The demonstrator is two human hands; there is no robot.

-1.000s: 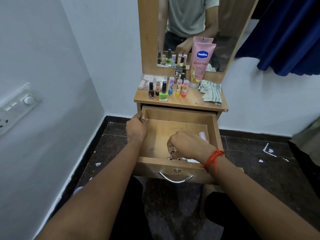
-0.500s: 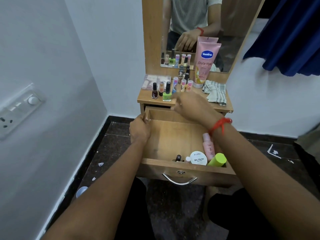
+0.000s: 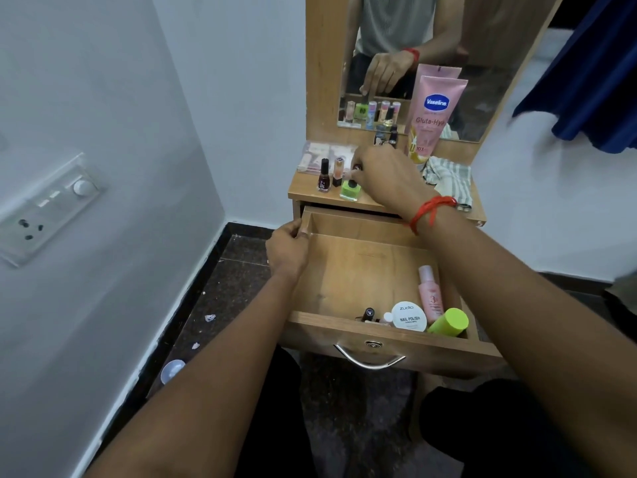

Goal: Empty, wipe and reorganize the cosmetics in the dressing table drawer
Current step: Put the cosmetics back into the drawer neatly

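Observation:
The wooden drawer [image 3: 362, 270] is pulled out. My left hand [image 3: 287, 251] grips its left wall near the back. At its front lie a small black-capped bottle [image 3: 368, 312], a white round nail polish tub [image 3: 409, 316], a pink bottle [image 3: 430, 294] and a green-capped bottle [image 3: 448, 322]. My right hand [image 3: 386, 177] is over the tabletop [image 3: 303, 191], fingers pinched on a small dark-capped bottle [image 3: 356, 167] just above the green nail polish [image 3: 350, 191]. Beside it stand a dark nail polish [image 3: 323, 175] and a peach bottle [image 3: 339, 170].
A pink Vaseline tube [image 3: 434, 112] leans on the mirror [image 3: 482, 81]. A striped cloth [image 3: 448, 177] lies at the tabletop's right and a clear packet [image 3: 317, 157] at its back left. A switch panel [image 3: 51, 205] is on the left wall; a blue curtain [image 3: 593, 81] hangs on the right.
My right hand has risen out of the drawer's front and reached to the tabletop with a small bottle. The drawer's remaining items are uncovered. My left hand stays on the drawer wall.

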